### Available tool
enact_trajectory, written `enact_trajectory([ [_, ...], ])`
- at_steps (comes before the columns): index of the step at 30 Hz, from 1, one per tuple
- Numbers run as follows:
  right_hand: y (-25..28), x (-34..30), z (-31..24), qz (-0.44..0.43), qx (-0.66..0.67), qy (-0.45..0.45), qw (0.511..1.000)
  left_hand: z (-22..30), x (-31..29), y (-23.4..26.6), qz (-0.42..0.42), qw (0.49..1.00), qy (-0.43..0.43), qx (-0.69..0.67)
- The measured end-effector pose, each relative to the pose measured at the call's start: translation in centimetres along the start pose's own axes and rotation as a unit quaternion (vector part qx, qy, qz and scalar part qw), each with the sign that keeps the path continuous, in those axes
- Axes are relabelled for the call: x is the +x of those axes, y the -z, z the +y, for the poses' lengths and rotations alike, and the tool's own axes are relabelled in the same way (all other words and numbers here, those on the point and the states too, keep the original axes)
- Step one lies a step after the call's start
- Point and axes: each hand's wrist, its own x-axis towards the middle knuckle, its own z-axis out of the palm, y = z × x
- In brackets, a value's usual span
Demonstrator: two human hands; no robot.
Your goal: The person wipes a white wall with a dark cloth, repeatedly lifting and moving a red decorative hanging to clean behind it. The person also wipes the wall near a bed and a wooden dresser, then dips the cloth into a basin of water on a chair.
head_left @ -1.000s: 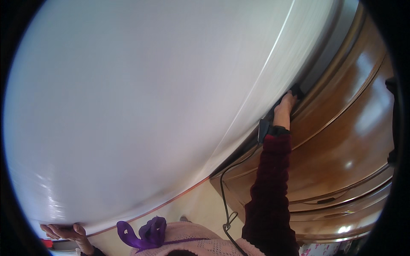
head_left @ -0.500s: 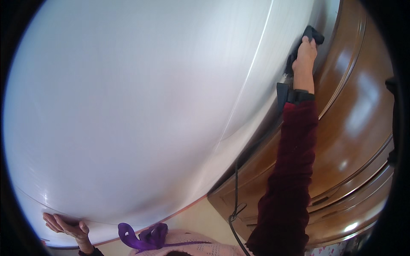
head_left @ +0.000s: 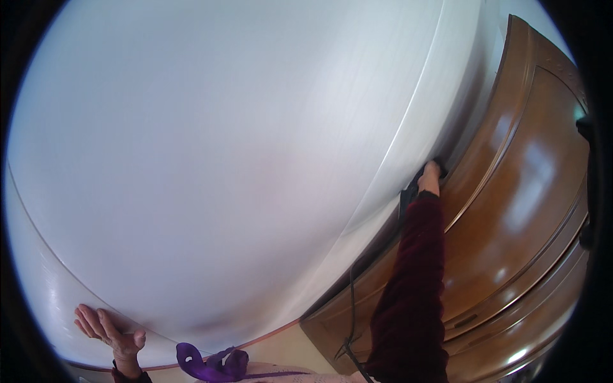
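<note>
In the gap between the white surface and the brown wooden panel, my right hand is closed round the black handle of a corded handheld tool. My wrist and fingers hide most of this tool, and its working end is out of sight. A dark flat piece shows beside my wrist. At the lower left, my left hand lies with its fingers stretched out against the edge of the white surface, holding nothing.
The glossy brown panel fills the right side. From the gap a black cord runs down toward me. A purple looped strap hangs by my front, next to the reddish lower edge of the white surface.
My right hand has drawn back toward me with the black tool, down into the gap beside the panel. The view has shifted, and my left hand appears slightly higher and further right.
</note>
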Motion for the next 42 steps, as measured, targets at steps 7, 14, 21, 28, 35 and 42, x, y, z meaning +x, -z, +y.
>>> enact_trajectory([
  [7,-0.1,-7.3,-4.1,-0.08,-0.086,0.024,0.993,-0.6,-0.3,-0.2,0.019,1.0,-0.005,-0.018],
  [14,-2.8,-19.4,-11.8,-0.194,0.007,0.328,0.925,-1.2,0.4,-1.3,0.02,0.999,0.002,-0.025],
  [21,1.1,-22.2,-0.4,-0.077,-0.049,0.353,0.931,-1.4,-1.3,-1.8,0.024,0.999,0.008,-0.038],
  [28,11.8,-23.3,4.6,-0.134,-0.068,-0.074,0.986,-1.1,-1.3,-2.2,0.042,0.997,0.001,-0.071],
  [35,15.3,-27.3,-4.5,-0.484,0.147,-0.077,0.859,-1.1,-0.3,-2.4,0.081,0.99,0.003,-0.116],
  [42,14.9,-30.6,-7.2,-0.519,0.151,-0.043,0.84,0.1,1.7,-0.5,0.062,0.984,0.005,-0.164],
])
